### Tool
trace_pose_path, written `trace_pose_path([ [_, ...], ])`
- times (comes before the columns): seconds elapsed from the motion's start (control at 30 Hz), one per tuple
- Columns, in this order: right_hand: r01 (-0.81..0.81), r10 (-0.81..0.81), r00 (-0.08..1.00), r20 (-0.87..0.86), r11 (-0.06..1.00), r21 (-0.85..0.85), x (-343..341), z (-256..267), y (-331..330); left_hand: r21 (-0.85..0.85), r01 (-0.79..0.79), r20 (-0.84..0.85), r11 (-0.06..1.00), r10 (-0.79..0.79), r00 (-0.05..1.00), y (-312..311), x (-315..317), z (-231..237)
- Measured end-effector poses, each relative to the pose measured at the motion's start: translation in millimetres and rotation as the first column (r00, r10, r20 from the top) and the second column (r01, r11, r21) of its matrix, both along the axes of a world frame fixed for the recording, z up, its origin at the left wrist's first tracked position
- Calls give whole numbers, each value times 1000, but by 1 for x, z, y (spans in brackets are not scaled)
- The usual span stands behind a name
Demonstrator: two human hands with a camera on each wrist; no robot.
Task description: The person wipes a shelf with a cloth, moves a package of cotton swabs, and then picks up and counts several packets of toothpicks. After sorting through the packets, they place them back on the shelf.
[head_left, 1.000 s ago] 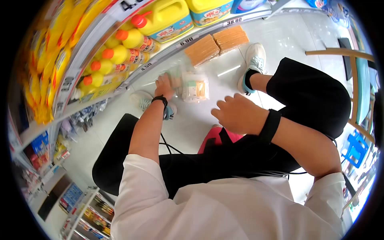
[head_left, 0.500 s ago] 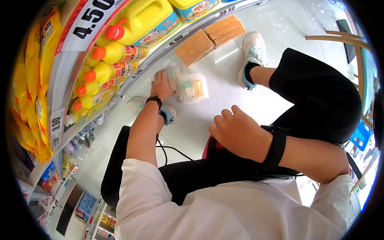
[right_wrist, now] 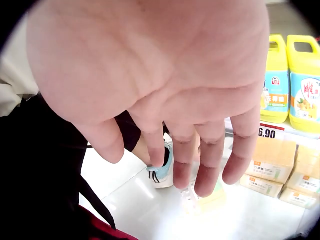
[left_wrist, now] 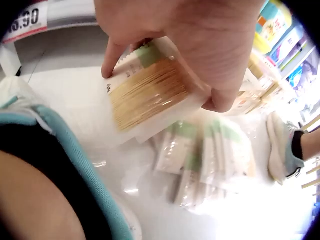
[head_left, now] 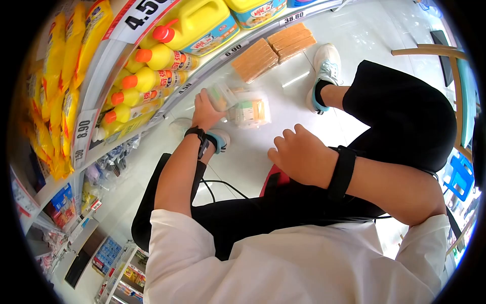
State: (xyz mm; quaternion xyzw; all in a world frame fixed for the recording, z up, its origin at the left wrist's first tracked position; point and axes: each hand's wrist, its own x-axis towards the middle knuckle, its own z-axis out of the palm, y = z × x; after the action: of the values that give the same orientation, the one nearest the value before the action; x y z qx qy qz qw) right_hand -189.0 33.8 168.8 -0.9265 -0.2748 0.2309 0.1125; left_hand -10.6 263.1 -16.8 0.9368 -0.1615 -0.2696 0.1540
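Note:
My left hand (head_left: pixel 205 112) grips a clear plastic packet of toothpicks (left_wrist: pixel 150 95) from above, fingers over one side and thumb on the other. Thin pale sticks and a green-and-white label show through its wrap. Right below and beside it on the floor lies a pile of similar packets (left_wrist: pixel 220 150), also seen in the head view as a loose clear bundle (head_left: pixel 251 110). My right hand (head_left: pixel 304 154) hangs in front of my knees, holding nothing. Its fingers (right_wrist: pixel 207 165) droop, loosely bent, in the right wrist view.
Two brown wrapped stacks (head_left: pixel 255 60) stand on the floor along the shelf edge (head_left: pixel 202 76). Yellow bottles (head_left: pixel 159 57) and jugs (head_left: pixel 202 25) line the low shelf. My shoes (head_left: pixel 326 66) flank the packets. A wooden-legged chair (head_left: pixel 458 76) stands at the right.
My left hand, earlier beside the packets at floor level, now has one packet tilted up in its grip. The right hand stays nearly where it was. The head view has shifted slightly.

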Motion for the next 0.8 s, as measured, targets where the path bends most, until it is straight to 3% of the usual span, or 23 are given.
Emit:
trace_pose_path([
  [0.07, 3, -4, 1000, 10, 1000, 28, 2, -3, -2, -150, -40, 53, 988, 49, 997, 1, -2, 14],
  [0.1, 71, -72, 997, 8, 996, 62, 5, -4, -2, -146, -45, 60, 988, 54, 997, 0, -3, 23],
  [0.17, 132, -133, 991, 4, 986, 102, 13, -5, -1, -328, 6, 79, 945, 21, 997, -4, -5, 39],
  [0.2, 328, -302, 941, -149, 923, 202, 21, -2, 1, -324, 2, 83, 946, 26, 996, -11, -7, 60],
  [0.23, 519, -437, 843, -314, 813, 263, 27, 0, 1, -318, 29, -27, 948, -40, 999, -22, -9, 89],
  [0.27, 575, -484, 814, -320, 751, 325, 30, -5, 0, -317, 55, -138, 947, -104, 985, -33, -12, 118],
  [0.3, 570, -480, 818, -318, 754, 327, 34, -5, 0, -317, 52, -135, 947, -99, 986, -42, -16, 141],
  [0.37, 769, -547, 640, -540, 465, 439, 45, -2, -1, -400, 70, -87, 914, -114, 990, -58, -22, 179],
  [0.4, 847, -488, 518, -702, 410, 340, 54, 13, -5, -400, 69, -82, 914, -111, 990, -63, -26, 192],
  [0.43, 843, -488, 524, -698, 412, 345, 55, 8, -4, -415, 94, -27, 905, -115, 993, -67, -28, 202],
  [0.5, 831, -401, 527, -749, 58, 553, 56, 3, 3, -426, 121, 32, 897, -118, 992, -76, -27, 219],
  [0.53, 828, -401, 531, -746, 58, 558, 58, 7, 2, -480, 61, -37, 875, -90, 995, -80, -26, 227],
  [0.6, 796, -339, 538, -772, -99, 598, 62, 19, 1, -527, 3, -102, 850, -67, 993, -83, -24, 236],
  [0.63, 792, -338, 541, -770, -100, 602, 63, 23, 1, -560, -53, -188, 827, -65, 980, -84, -23, 239],
  [0.7, 774, -276, 524, -805, -240, 586, 65, 28, 2, -582, -108, -270, 806, -66, 961, -85, -23, 250],
  [0.77, 794, -270, 505, -820, -228, 563, 64, 36, 0, -542, -128, -424, 831, -139, 895, -83, -22, 268],
  [0.8, 817, -267, 480, -835, -211, 537, 63, 40, 0, -536, -124, -421, 835, -137, 897, -79, -20, 271],
])
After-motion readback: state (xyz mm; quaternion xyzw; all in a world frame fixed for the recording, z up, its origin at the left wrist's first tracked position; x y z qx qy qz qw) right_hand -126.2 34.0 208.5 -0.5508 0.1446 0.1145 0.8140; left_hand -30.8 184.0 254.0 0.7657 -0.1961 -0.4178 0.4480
